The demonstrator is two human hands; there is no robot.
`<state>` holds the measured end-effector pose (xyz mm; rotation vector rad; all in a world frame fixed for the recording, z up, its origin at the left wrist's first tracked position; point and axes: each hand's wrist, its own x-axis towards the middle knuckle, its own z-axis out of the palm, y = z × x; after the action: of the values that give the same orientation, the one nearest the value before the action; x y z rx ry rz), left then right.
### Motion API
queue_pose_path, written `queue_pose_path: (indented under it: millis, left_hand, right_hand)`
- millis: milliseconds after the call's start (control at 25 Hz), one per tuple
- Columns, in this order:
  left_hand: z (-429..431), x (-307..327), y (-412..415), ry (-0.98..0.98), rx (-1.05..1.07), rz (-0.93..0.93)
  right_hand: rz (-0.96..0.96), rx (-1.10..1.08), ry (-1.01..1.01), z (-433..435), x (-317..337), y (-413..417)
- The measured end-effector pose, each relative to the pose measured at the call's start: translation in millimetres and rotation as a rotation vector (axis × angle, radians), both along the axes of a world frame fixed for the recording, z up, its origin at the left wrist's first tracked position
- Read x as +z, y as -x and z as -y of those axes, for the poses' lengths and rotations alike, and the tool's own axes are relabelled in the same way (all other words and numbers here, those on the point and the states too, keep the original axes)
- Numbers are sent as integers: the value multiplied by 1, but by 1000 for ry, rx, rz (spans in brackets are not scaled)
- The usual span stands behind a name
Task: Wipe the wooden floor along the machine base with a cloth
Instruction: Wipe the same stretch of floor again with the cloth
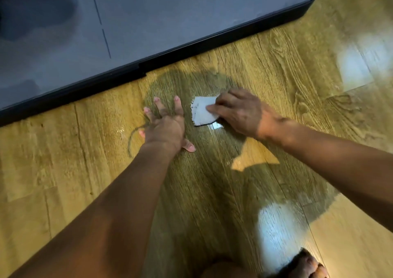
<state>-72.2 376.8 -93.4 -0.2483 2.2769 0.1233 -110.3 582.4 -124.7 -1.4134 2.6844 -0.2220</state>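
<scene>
Right hand (238, 113) fingers pressing white cloth (202, 110) onto wooden floor (265, 65); left hand (164, 126) splayed, ungrasping; machine base (148, 22) near; bare foot (306, 265) below.

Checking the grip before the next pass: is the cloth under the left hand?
No, the white cloth is pressed to the floor by the right hand; the left hand lies flat, empty.

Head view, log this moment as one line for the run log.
right hand: pressing white cloth on wooden floor | left hand: flat on floor, fingers spread | machine base: beyond both hands
</scene>
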Motion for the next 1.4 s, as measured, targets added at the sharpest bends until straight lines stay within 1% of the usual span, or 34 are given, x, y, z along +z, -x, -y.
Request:
queue_pose_path:
  millis: [40,80,160,200,240,280,320,400,480,520,560,640,680,720,760,840,880,920,960,1000,1040,1080,1120,1160,1200,1280,1320,1400]
  left_hand:
    - [0,0,1,-1,-2,3]
    - [0,0,1,-3,-1,8]
    - [0,0,0,-2,-1,19]
    - [1,1,0,2,-6,21]
    - [1,1,0,7,-13,20]
    - [2,1,0,10,-19,19]
    - [2,1,0,10,-21,20]
    - [1,-1,1,4,-18,25]
    - [2,-3,1,5,-18,18]
    - [3,-4,0,3,-22,12]
    - [3,-4,-1,-1,-32,5]
    - [5,-4,-2,-2,-44,-8]
    - [6,-4,-2,1,-44,-10]
    - [6,-4,-3,7,-50,-13]
    - [6,-5,-2,15,-60,-17]
    - [6,-6,-2,21,-71,-23]
    - [6,-6,-2,19,-73,-23]
    - [6,-5,-2,14,-76,-20]
    - [5,-3,-2,11,-78,-16]
    - [5,-2,-2,12,-78,-9]
    - [5,-2,-1,16,-72,1]
    - [4,-1,-1,20,-60,10]
    - [4,-1,-1,22,-44,15]
    - [3,0,-1,23,-34,15]
    - [2,0,0,23,-31,12]
    - [1,0,0,27,-22,11]
    - [1,0,0,29,-20,14]
    - [-1,1,1,39,-23,21]
  right_hand:
    - [-11,33,8,1,2,18]
    - [11,-31,41,5,4,43]
    - [-14,-243,45,12,3,90]
    - [-56,-323,23,14,-1,100]
    - [-56,-376,31,16,-1,98]
    - [-51,-380,52,16,-4,84]
    - [-23,-342,54,11,-6,59]
    - [46,-158,73,-8,-6,-2]
    - [58,8,25,-23,-4,-13]
    - [63,-17,-6,-21,-2,0]
    - [64,-134,-26,-15,-1,18]
    - [56,-380,35,-6,0,35]
    - [39,-416,74,-6,-2,26]
    - [20,-382,104,-11,-8,3]
    - [16,-289,133,-18,-16,-28]
    - [-33,-32,183,-39,-16,-86]
    - [-67,72,195,-49,-15,-96]
    - [-90,126,179,-54,-15,-93]
    - [-75,122,136,-54,-13,-82]
    - [-30,69,103,-49,-10,-70]
    - [6,-34,104,-42,-8,-60]
    - [33,-150,120,-38,-7,-57]
    - [41,-215,161,-41,-4,-66]
    - [32,-214,199,-49,-6,-83]
    - [26,-170,221,-61,-8,-109]
    - [15,-10,206,-88,-5,-158]
    - [8,53,189,-97,-4,-167]
    - [-39,143,169,-98,-2,-151]
